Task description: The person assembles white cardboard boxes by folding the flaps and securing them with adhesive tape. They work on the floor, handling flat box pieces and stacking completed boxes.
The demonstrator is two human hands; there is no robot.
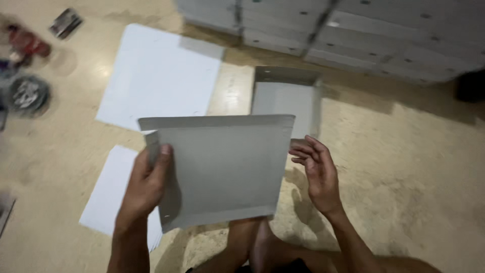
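Grey board panel (222, 169), centre frame above the floor (404, 177), is clamped at its left edge by the left hand (146, 187), while the right hand (316, 172) rests open-fingered against the right edge; recommend a firm two-sided grip, keeping the folded top flap square.

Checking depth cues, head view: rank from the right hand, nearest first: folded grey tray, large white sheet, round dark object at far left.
1. Folded grey tray: just above the right hand, on the floor.
2. Large white sheet: upper left, past the held grey card.
3. Round dark object: far left edge.
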